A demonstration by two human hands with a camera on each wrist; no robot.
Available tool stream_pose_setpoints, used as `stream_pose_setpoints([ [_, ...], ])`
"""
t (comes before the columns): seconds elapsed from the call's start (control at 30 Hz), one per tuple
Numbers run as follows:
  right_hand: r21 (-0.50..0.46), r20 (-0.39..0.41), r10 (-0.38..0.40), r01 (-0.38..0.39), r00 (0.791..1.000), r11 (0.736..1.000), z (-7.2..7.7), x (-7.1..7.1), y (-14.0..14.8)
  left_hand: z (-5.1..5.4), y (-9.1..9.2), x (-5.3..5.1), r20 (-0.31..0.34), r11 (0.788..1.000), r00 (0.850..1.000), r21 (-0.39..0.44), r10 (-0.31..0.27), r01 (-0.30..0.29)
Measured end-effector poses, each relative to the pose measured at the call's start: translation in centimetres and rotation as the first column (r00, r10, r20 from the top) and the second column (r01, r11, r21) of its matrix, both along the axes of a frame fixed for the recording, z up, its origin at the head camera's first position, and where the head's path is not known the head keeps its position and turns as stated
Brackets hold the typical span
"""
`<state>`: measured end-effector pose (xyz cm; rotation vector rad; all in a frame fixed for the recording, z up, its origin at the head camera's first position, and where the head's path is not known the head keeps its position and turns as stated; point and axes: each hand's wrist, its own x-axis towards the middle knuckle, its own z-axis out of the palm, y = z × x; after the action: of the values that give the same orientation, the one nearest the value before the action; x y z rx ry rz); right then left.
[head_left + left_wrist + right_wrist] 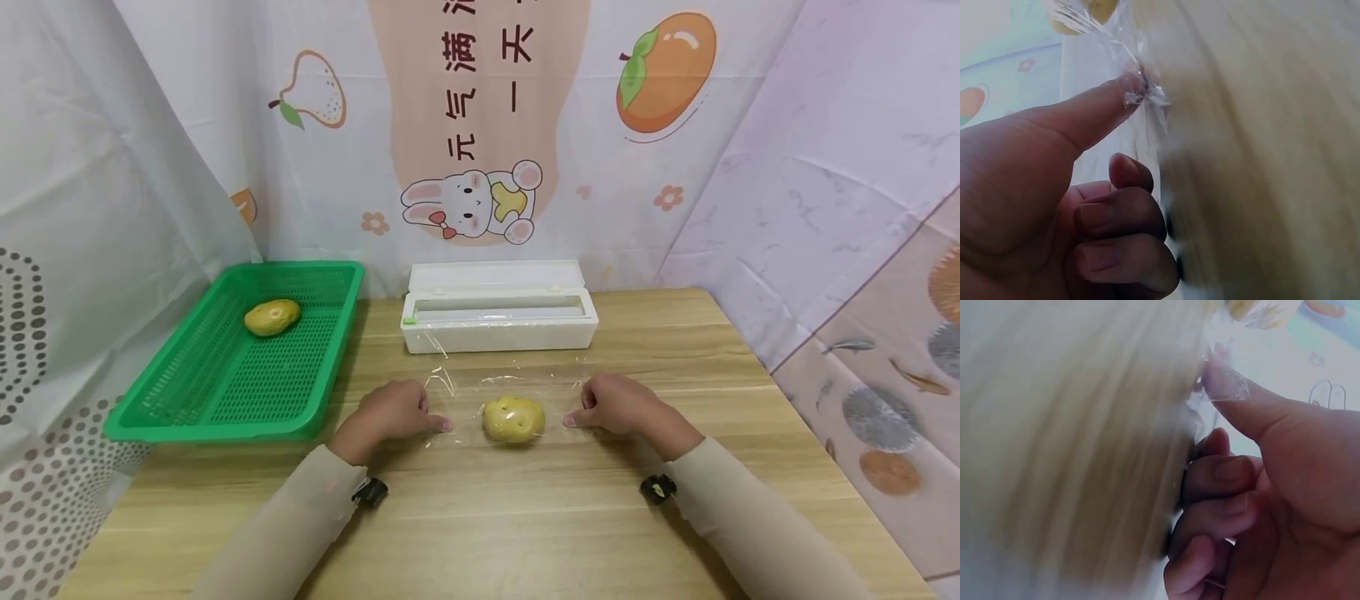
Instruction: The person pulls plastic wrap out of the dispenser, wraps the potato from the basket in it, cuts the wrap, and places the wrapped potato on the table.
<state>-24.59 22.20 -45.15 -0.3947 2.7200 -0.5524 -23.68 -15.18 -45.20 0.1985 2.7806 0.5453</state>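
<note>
A yellow potato (513, 419) sits in the middle of the table under a clear sheet of plastic wrap (465, 392). To its left, my left hand (399, 410) is at the wrap's edge, thumb stretched toward the potato. Wrinkled wrap gathers at that thumb's tip in the left wrist view, and the other fingers are curled. On the opposite side, my right hand (618, 406) holds the wrap's other edge. The right wrist view shows bunched film around the thumb (1229, 381) and curled fingers below it. Both hands are low over the tabletop.
Behind the potato stands a white wrap dispenser box (498, 336) with its lid raised and a roll inside. A green plastic basket (225, 429) at the left holds another potato (272, 317). Printed curtains border the wooden table (480, 533) at the back and sides.
</note>
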Motion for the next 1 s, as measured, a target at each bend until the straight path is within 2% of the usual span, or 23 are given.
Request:
stream_pose_setpoints([
  [0.2, -0.049, -0.011, 0.027, -0.027, 1.0, 0.998, 0.2, 0.2, 0.2, 0.1, -0.2, 0.2, 0.007, 1.0, 1.0, 0.016, -0.025, 0.025],
  [0.33, -0.107, 0.004, 0.028, -0.027, 1.0, 0.994, 0.1, 0.3, 0.4, 0.0, -0.2, 0.3, 0.015, 0.993, 0.998, 0.099, -0.061, 0.06],
  [0.47, -0.176, 0.04, 0.037, -0.03, 0.999, 0.984, -0.1, 0.2, 1.0, 0.2, -0.5, 0.3, 0.049, 0.97, 0.993, 0.227, -0.104, 0.09],
  [0.63, -0.238, 0.073, 0.067, -0.048, 0.995, 0.97, 0.5, 0.0, 1.7, 0.9, -1.0, 0.2, 0.079, 0.934, 0.987, 0.342, -0.142, 0.106],
  [0.77, -0.285, 0.034, 0.115, -0.1, 0.993, 0.953, 1.2, 0.0, 1.6, 1.2, -1.4, -0.1, 0.074, 0.918, 0.982, 0.374, -0.172, 0.133],
  [0.87, -0.309, -0.018, 0.148, -0.147, 0.989, 0.94, 1.6, 0.3, 0.9, 1.1, -1.4, -0.2, 0.07, 0.918, 0.983, 0.374, -0.167, 0.13],
  [1.0, -0.295, -0.084, 0.181, -0.198, 0.98, 0.935, 2.3, 1.0, -0.8, 1.5, -0.5, 0.1, 0.01, 0.917, 0.985, 0.368, -0.17, 0.155],
])
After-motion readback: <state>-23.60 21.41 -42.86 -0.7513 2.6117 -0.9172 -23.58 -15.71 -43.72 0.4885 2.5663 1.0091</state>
